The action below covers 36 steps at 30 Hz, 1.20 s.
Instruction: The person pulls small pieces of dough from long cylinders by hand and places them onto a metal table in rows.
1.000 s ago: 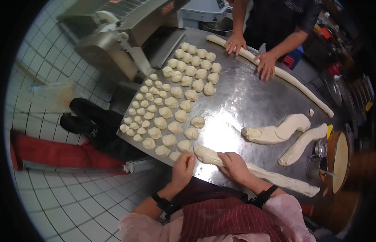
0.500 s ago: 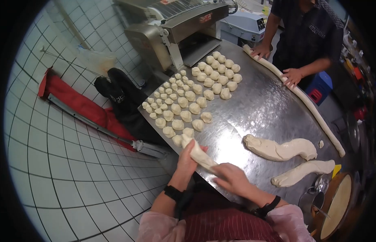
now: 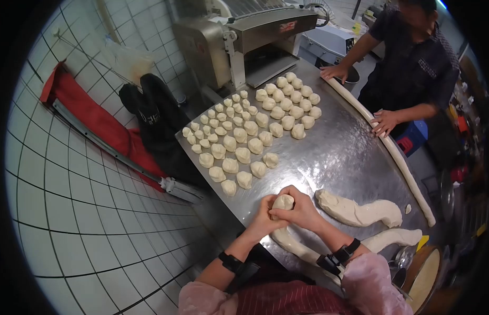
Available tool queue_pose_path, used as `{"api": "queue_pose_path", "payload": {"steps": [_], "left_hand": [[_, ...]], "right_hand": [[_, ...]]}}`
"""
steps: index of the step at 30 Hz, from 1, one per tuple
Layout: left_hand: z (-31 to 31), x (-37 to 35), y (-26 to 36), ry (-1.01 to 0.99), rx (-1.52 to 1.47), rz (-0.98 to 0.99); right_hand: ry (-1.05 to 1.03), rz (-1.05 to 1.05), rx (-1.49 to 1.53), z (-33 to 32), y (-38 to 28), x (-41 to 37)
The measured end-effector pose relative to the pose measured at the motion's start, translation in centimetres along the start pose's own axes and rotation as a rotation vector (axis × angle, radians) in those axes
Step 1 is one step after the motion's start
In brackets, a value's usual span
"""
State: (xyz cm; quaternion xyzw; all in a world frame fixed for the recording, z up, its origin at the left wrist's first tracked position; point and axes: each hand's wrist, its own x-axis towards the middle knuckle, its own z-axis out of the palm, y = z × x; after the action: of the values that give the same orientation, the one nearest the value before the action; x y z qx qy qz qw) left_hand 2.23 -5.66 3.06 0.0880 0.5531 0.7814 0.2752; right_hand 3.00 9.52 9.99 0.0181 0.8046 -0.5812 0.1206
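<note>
The dough (image 3: 294, 244) is a pale, soft-looking rope along the near edge of the table (image 3: 334, 157), its far end swelling into a rounded, creamy knob. The left hand (image 3: 264, 217) and right hand (image 3: 303, 211) both wrap this end, fingers curled in and gripping it; the rest trails toward the lower right. Bumpy, off-white lumps (image 3: 230, 143) sit in rows beyond.

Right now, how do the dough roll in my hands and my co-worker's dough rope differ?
Your left hand and right hand close around the dough roll's end; the co-worker's hands lie on the dough rope. The dough roll runs on your side of the table, the dough rope along the opposite edge. Both are pale dough.
</note>
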Motion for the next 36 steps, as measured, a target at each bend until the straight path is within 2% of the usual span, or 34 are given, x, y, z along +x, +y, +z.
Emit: {"api": "queue_pose_path", "payload": {"steps": [1,2,3,6,8,11,13,15,16,17,19,20,21,23,25,26,27,29,30,33,34,36], "left_hand": [[-0.2,0.4,-0.6,0.004,-0.015,0.0],[-0.3,0.7,-1.3,-0.103,0.035,-0.018],[-0.2,1.0,-1.0,-0.207,0.087,-0.034],[-0.2,1.4,-0.3,-0.168,0.056,-0.108],[-0.5,2.0,-0.3,-0.189,0.066,-0.146],[-0.6,2.0,-0.4,-0.184,-0.06,-0.153],[-0.9,2.1,-0.5,-0.21,0.138,-0.067],[-0.6,1.9,0.6,-0.207,0.188,-0.135],[0.0,1.6,1.8,-0.203,0.239,-0.2],[0.5,1.3,3.0,-0.212,0.237,-0.202],[1.2,0.4,5.0,-0.482,0.371,-0.001],[0.8,0.6,5.2,-0.373,0.141,-0.183],[-0.7,1.2,2.8,-0.233,-0.119,-0.276],[-2.6,1.1,0.8,-0.084,-0.225,-0.232],[-2.8,0.8,0.5,-0.056,-0.32,-0.249],[-2.7,0.7,0.4,-0.025,-0.415,-0.257],[-2.4,0.8,0.6,-0.023,-0.412,-0.256],[-2.0,0.9,1.0,0.056,-0.422,-0.273],[-2.1,1.2,1.0,0.057,-0.418,-0.268],[-2.3,0.8,0.4,0.06,-0.451,-0.274],[-2.4,0.9,0.4,0.083,-0.477,-0.287],[-2.3,1.4,0.2,0.108,-0.509,-0.293]], "right_hand": [[0.023,0.079,-0.032,-0.1,-0.6,0.1],[0.054,-0.005,-0.042,0.2,-0.9,0.1],[0.044,0.004,-0.052,0.3,-1.2,0.1],[0.053,-0.021,-0.161,0.3,-1.6,0.9],[0.109,-0.225,-0.293,0.4,-0.6,1.3],[0.076,-0.149,-0.221,0.8,-0.5,1.5],[0.106,-0.175,-0.244,0.9,0.0,2.0],[0.237,-0.052,-0.301,0.3,0.7,3.0],[0.322,-0.134,-0.372,-0.1,1.9,4.2],[0.395,-0.3,-0.555,-0.8,3.5,5.5],[0.429,-0.108,-0.652,-2.4,4.3,7.1],[0.423,-0.122,-0.665,-3.2,4.8,7.8],[0.442,-0.174,-0.62,-4.0,5.2,8.7],[0.472,-0.215,-0.561,-4.5,5.1,9.9],[0.43,-0.251,-0.399,-5.0,3.6,11.9],[0.364,-0.197,-0.325,-5.1,3.4,12.9],[0.363,-0.198,-0.322,-5.3,4.4,13.7],[0.131,-0.157,-0.532,-5.6,6.8,15.3],[0.081,-0.067,-0.559,-5.8,5.9,15.5],[0.151,-0.057,-0.62,-5.8,3.8,14.5],[0.238,-0.123,-0.556,-5.8,3.5,14.2],[0.226,-0.105,-0.509,-6.3,3.5,14.2]]}}
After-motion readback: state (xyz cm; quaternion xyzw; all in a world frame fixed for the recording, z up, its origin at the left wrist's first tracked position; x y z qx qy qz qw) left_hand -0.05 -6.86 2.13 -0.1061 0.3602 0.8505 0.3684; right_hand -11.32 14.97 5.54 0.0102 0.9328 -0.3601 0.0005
